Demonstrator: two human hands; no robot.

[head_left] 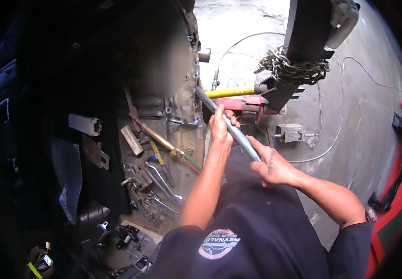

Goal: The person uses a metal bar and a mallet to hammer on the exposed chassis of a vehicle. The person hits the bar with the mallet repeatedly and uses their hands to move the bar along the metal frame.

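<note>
hands work together on a long grey metal bar (231,128), which runs slanted from the lower right up to the upper left, where its far end goes against the edge of the bare metal body panel (182,69) of a vehicle. left hand (220,125) has its grip clamped on the bar at the upper part, fingers wrapped over the top, and right hand (273,165) has its grip clamped on the lower end, close to the person's chest. just behind the bar tip a yellow tube (231,92) lies across, it joins a red pulling device (252,106) on the concrete floor (364,121), and a heavy chain (291,69) is wound around a dark post (305,28) above it. on the vehicle floor at the left lie many wrenches (163,186), a wooden block (131,140) and a brass-coloured rod (156,136), well apart from both hands. i judge the step in hand is to lever or guide with the bar against the panel edge. to do it well, both hands should stay firm and apart from each other along the bar, the tip must sit steady on the metal before force is given, and the push should be slow, because the bar could slip off the edge toward the chain and the thin cable (331,139) on the floor
</note>
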